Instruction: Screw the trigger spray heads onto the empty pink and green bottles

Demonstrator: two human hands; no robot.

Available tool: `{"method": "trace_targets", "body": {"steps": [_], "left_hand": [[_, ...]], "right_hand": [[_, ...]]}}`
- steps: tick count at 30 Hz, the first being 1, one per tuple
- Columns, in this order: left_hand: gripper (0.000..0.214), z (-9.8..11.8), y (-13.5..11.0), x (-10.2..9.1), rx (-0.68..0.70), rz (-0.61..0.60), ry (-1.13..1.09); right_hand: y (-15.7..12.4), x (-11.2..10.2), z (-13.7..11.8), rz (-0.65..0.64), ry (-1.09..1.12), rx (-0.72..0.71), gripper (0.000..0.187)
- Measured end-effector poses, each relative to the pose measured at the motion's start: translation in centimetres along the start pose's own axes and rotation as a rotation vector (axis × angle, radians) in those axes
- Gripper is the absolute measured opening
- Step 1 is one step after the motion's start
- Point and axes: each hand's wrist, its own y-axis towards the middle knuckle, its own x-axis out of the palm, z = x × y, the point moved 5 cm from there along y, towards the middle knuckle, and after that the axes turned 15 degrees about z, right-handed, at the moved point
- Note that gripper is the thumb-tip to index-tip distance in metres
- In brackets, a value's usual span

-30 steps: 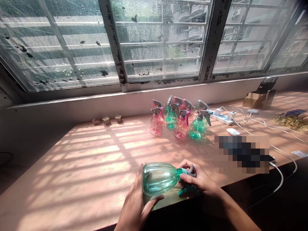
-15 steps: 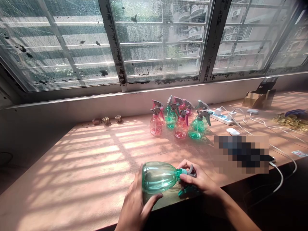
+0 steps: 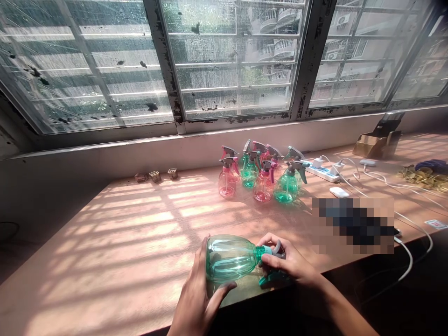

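A clear green spray bottle (image 3: 231, 259) lies on its side in my two hands, just above the table's front edge. Its base rests against the palm of my left hand (image 3: 201, 284), whose fingers and thumb curve around that end. At the neck, my right hand (image 3: 285, 259) pinches the light-green collar between thumb and fingers. The grey spray head sits partly hidden behind that hand, and a green trigger (image 3: 269, 279) hangs below it. Farther back stand several more spray bottles, among them a pink one (image 3: 262, 186) and a green one (image 3: 286, 186).
Three small boxlike pieces (image 3: 155, 176) sit by the wall at the back left. To the right are a power strip (image 3: 322, 171) with chargers, a white mouse-shaped object (image 3: 339, 192), a blurred-out dark device (image 3: 357, 224) and loose white cables. Windows line the back.
Almost nothing differs. The bottle seems to have turned very slightly in my hands, while both hands keep their places on it.
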Motion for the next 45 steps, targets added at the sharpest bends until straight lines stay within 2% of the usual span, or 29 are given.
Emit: {"method": "trace_targets", "body": {"steps": [5,9,13,19,24,28,33,38,41,45], "left_hand": [[0.075,-0.3,-0.2,0.0,0.0,-0.009,-0.058],[0.083,-0.9,-0.1,0.1,0.017,-0.025,-0.006],[0.069,-1.1,0.0,0.1,0.006,-0.029,0.006],[0.068,-0.8,-0.1,0.2,0.068,-0.016,-0.049],[0.082,-0.8,-0.1,0.1,0.086,0.015,0.025],[0.075,-0.7,0.1,0.2,0.087,-0.036,0.058],[0.071,-0.2,0.1,0.1,0.076,0.011,-0.004],[0.086,-0.6,-0.2,0.2,0.038,0.02,0.016],[0.075,-1.0,-0.2,0.1,0.02,0.023,0.051],[0.069,-0.9,-0.1,0.3,0.069,0.011,0.018]], "right_hand": [[0.1,-0.1,-0.1,0.008,-0.028,-0.033,0.042],[0.0,-0.2,-0.1,0.024,-0.02,-0.021,0.043],[0.0,-0.3,-0.1,0.023,-0.013,-0.023,0.042],[0.0,-0.3,-0.2,0.017,-0.019,-0.048,0.04],[0.1,-0.3,0.0,0.017,-0.029,-0.042,0.042],[0.2,-0.3,0.2,0.006,-0.023,-0.036,0.043],[0.2,-0.2,0.0,0.013,-0.016,-0.028,0.042],[-0.1,0.0,-0.2,0.025,-0.019,-0.005,0.043],[0.0,-0.1,0.0,0.02,-0.015,-0.011,0.043],[0.3,-0.4,0.2,0.014,0.005,-0.032,0.04]]}}
